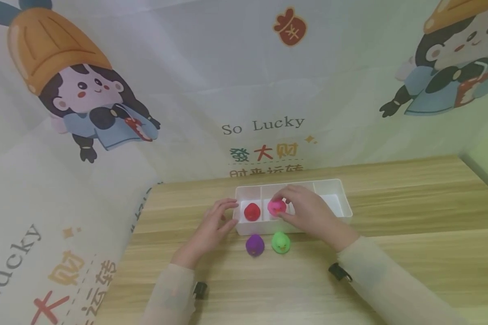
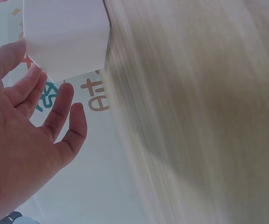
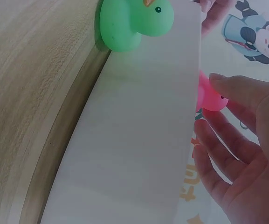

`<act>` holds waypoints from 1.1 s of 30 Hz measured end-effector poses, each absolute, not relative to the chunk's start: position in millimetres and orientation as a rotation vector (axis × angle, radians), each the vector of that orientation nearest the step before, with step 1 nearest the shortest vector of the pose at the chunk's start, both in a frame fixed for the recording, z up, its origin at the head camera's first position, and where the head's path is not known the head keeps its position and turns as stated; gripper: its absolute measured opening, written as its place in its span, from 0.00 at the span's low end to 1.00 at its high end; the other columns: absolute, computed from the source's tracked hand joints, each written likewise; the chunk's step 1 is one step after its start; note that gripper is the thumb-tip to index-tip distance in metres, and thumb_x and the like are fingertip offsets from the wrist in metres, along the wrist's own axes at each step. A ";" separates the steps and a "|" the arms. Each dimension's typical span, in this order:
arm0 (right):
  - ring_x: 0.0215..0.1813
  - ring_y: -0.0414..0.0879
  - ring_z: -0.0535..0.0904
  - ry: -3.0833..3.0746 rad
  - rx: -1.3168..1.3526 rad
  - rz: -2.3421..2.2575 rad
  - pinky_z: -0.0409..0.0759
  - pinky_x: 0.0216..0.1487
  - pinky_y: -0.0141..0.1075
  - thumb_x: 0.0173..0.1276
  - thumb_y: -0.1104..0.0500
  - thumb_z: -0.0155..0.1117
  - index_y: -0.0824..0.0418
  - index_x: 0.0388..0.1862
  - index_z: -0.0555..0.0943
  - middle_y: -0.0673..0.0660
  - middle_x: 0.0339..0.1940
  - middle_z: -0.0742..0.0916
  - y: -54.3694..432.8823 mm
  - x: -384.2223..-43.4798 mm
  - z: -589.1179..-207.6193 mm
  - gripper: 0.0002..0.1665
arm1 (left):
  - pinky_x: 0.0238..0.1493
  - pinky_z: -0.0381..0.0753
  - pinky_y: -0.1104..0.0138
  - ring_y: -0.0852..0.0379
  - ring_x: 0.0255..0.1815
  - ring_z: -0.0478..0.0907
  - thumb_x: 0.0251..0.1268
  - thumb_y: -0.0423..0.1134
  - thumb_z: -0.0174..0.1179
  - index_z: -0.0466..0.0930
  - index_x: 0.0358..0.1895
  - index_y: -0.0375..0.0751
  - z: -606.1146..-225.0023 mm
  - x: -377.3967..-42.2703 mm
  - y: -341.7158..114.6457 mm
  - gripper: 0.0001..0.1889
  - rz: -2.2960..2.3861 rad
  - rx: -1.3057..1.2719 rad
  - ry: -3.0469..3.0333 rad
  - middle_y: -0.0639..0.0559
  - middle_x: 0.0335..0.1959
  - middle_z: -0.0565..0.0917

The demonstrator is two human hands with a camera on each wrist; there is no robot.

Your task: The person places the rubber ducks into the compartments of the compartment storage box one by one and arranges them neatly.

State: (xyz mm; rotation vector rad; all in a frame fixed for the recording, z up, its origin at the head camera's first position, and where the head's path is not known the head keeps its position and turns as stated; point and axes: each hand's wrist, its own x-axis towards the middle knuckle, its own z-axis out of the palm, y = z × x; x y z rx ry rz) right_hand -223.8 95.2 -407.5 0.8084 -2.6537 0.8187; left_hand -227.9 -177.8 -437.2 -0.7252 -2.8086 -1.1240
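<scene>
While in fingers (image 3: 225,129), pink duck (image 1: 274,208) head-up, personward

On a table (image 1: 410,203), a tray (image 1: 268,226) is standing behind two toys (image 1: 255,245) (image 1: 281,243), holding a third toy (image 1: 252,211) in its leftmost compartment (image 1: 249,194).
</scene>
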 end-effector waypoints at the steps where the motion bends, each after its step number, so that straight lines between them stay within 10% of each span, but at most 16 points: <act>1: 0.40 0.41 0.73 -2.652 0.809 0.822 0.71 0.40 0.32 0.50 0.53 0.69 0.49 0.41 0.77 0.42 0.38 0.79 94.8 -224.8 -408.2 0.18 | 0.44 0.71 0.59 0.53 0.44 0.68 0.60 0.38 0.55 0.67 0.58 0.44 -436.9 -227.9 -177.7 0.21 -1.124 -0.724 -2.809 0.56 0.61 0.62; 33: 0.42 0.38 0.72 -2.823 0.709 0.705 0.67 0.47 0.38 0.47 0.51 0.71 0.47 0.38 0.78 0.41 0.37 0.80 77.2 -248.2 -422.7 0.17 | 0.44 0.71 0.59 0.50 0.44 0.69 0.60 0.37 0.56 0.67 0.57 0.43 -437.4 -228.8 -178.0 0.21 -1.114 -0.734 -2.802 0.54 0.61 0.62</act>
